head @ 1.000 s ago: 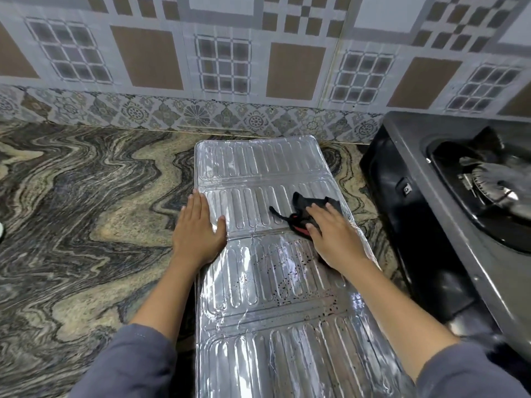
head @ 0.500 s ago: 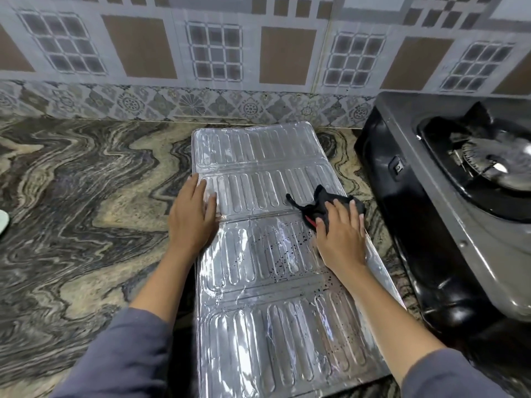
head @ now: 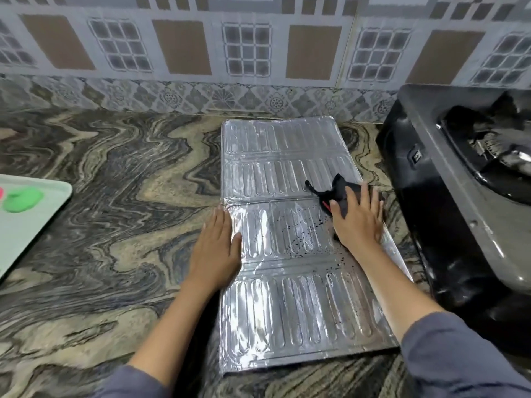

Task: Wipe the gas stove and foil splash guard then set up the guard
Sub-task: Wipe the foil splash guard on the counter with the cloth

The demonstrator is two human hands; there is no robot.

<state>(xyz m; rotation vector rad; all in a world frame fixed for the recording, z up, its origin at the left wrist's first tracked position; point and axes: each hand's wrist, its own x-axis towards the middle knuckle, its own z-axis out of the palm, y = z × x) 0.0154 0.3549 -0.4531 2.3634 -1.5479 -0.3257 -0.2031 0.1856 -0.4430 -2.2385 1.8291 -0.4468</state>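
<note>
The silver foil splash guard [head: 275, 305] lies flat on the marbled counter, its ribbed panels running away from me, with dark specks on the middle panel. My left hand [head: 216, 248] rests flat, fingers together, on the guard's left edge. My right hand [head: 357, 218] presses a black cloth [head: 339, 188] with a red trim onto the guard near its right edge. The dark gas stove [head: 448, 214] stands at the right, its burner at the far right edge of view.
A pale green tray [head: 26, 225] with a bright green item on it lies on the counter at the left. The patterned tiled wall [head: 258, 53] runs along the back. Swirled counter [head: 115, 202] spreads between tray and guard.
My right hand slid the black cloth rightward toward the guard's right edge. My left hand shifted down to the left edge. The view moved back, bringing the green tray into sight.
</note>
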